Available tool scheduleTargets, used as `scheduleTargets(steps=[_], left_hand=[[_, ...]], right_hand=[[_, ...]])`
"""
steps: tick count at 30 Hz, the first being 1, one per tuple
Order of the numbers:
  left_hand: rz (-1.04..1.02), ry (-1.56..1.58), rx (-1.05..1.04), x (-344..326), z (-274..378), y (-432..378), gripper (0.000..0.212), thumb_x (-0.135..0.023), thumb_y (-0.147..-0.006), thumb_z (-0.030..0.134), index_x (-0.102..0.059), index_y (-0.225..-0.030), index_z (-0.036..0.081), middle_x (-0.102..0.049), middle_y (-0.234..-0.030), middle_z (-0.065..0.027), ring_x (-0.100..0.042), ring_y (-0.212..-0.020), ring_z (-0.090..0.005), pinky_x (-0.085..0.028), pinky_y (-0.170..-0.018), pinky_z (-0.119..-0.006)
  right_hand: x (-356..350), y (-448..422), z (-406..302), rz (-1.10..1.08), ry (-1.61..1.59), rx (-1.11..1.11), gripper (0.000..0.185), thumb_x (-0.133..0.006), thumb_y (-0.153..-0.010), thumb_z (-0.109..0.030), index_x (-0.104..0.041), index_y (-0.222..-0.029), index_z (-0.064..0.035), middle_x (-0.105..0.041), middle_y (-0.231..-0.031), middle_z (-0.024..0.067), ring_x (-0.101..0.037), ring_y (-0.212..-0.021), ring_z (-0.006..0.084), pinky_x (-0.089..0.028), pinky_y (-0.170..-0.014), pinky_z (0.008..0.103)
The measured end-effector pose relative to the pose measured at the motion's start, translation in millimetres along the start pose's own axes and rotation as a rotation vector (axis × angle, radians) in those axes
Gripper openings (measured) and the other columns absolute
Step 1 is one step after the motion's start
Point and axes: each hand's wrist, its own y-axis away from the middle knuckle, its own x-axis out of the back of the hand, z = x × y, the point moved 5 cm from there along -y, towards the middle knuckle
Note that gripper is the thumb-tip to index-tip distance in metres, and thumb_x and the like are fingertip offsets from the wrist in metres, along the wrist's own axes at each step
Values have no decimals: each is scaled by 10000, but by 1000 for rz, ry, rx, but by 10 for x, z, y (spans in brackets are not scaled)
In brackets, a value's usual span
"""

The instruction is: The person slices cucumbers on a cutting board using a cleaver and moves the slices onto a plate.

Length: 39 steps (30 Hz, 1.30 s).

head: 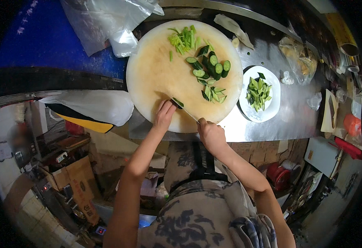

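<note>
My left hand (pixel 164 114) presses a dark green cucumber piece (pixel 178 102) down near the front edge of a round white cutting board (pixel 156 71). In my right hand (pixel 211 133) is the handle of a kitchen knife (pixel 187 112), its blade lying against that piece. Several cucumber chunks (pixel 213 63) with pale cut ends rest on the board's right half. Below them are cut cucumber slices (pixel 215 94). Chopped green stalks with leaves (pixel 184 39), perhaps celery, lie at the back of the board. Right of the board, a white plate (pixel 276 90) holds a heap of cut cucumber pieces (pixel 258 93).
The board stands on a metal counter (pixel 246 131). Plastic bags (pixel 106 24) lie over a blue surface (pixel 44 46) at back left. A wrapped white bundle (pixel 91 107) sits left of the board. Another clear bag (pixel 300 60) with contents lies at back right.
</note>
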Motion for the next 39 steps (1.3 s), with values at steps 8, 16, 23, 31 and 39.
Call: scheduleTargets(steps=[8, 16, 23, 31, 39], left_hand=[[32, 10, -19, -17, -88, -2, 240, -619, -728, -64, -633, -961, -7, -586, -1030, -129, -594, -931, -314, -511, -798, -374], [13, 41, 55, -47, -82, 71, 276, -586, -722, -119, -661, -960, -1, -621, -1035, -134, -607, -948, -320, -513, -809, -388], [-2, 51, 64, -43, -80, 71, 253, -591, -724, -116, -657, -947, -18, -613, -1056, -143, -604, -964, -331, -513, -822, -392], [193, -37, -42, 152, 117, 128, 308, -658, -848, 128, -632, -1133, 14, -552, -1266, -134, -515, -1186, -297, -421, -990, -436], [-571, 208, -19, -161, 644, -396, 596, -517, -959, 361, -383, -1428, 20, -386, -1480, -153, -300, -1410, -288, -254, -1146, -422]], right_hand=[[-57, -61, -1, 34, -78, -34, 216, -518, -947, -222, -541, -845, -33, -614, -606, 196, -624, -555, 395, -513, -509, 470], [-108, -12, 39, 11, -118, -61, 241, -530, -943, -235, -562, -836, -21, -603, -599, 212, -622, -571, 410, -513, -528, 489], [-102, 88, 45, -49, -120, -65, 205, -510, -942, -208, -561, -881, -19, -634, -666, 223, -637, -618, 426, -527, -557, 493], [8, 123, 132, 129, 201, -16, 193, -591, -872, -186, -609, -975, -24, -624, -713, 116, -658, -608, 311, -536, -557, 420], [381, 519, 514, 313, 429, 199, 563, -603, -721, -88, -562, -1274, 7, -568, -748, 34, -601, -651, 157, -474, -568, 276]])
